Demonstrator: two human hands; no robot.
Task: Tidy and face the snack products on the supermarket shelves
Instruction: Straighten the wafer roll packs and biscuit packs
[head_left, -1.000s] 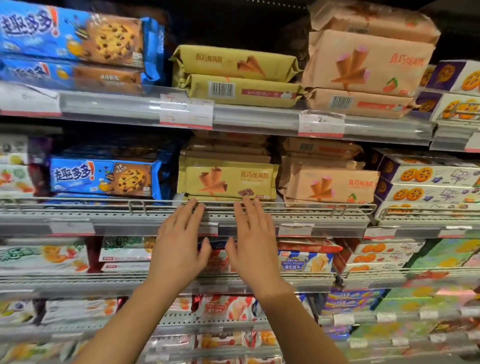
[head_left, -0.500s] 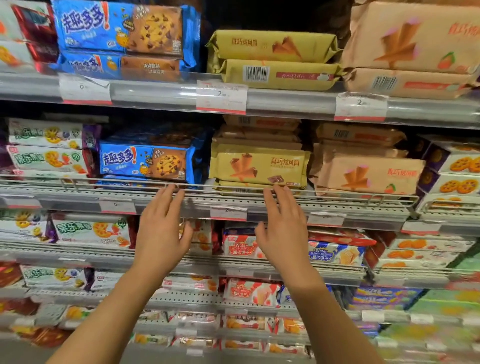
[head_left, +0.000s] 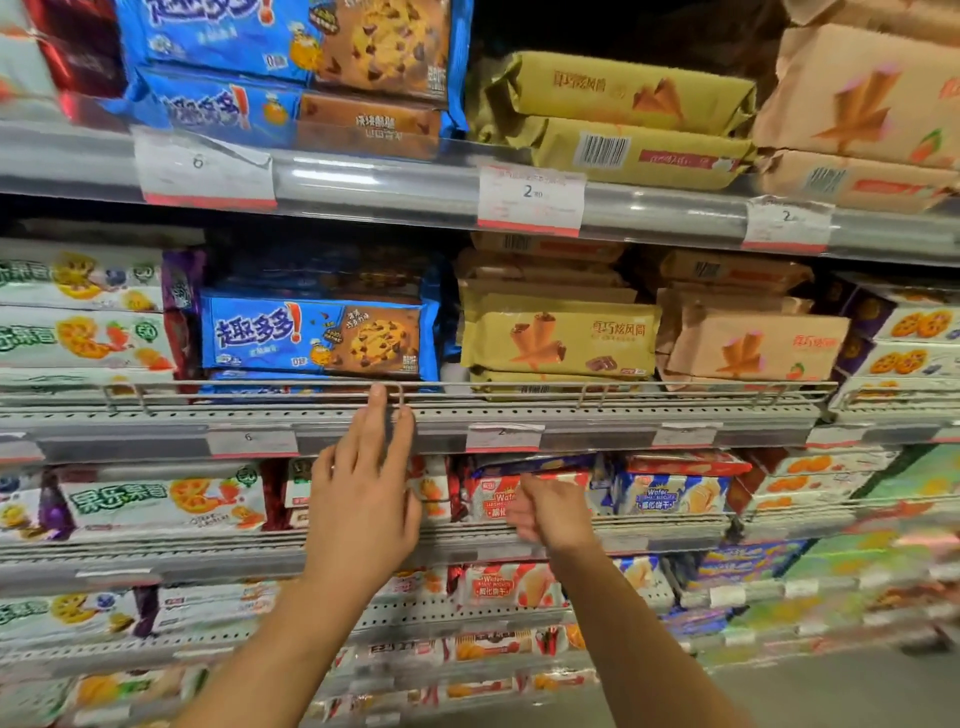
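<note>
My left hand (head_left: 363, 488) reaches up with straight fingers, and its fingertips touch the wire rail (head_left: 571, 387) of the middle shelf, just below the right end of a blue chocolate-chip cookie pack (head_left: 317, 335). My right hand (head_left: 550, 512) hangs lower with its fingers curled in and nothing in it, in front of the red-and-white wafer packs (head_left: 488, 499) one shelf down. A yellow cone-wafer pack (head_left: 558, 335) and a pink-beige cone-wafer pack (head_left: 753, 343) face forward to the right of the cookies.
The top shelf holds blue cookie packs (head_left: 291, 47), yellow packs (head_left: 623, 119) and beige packs (head_left: 857, 104) above price tags (head_left: 530, 200). White fruit-biscuit packs (head_left: 83, 306) fill the left side. Boxed biscuits (head_left: 914, 332) stand at right. More snack shelves run below.
My right hand dropped from the wire rail to the shelf below and curled its fingers. My left hand stayed up at the rail. The view moved left and closer.
</note>
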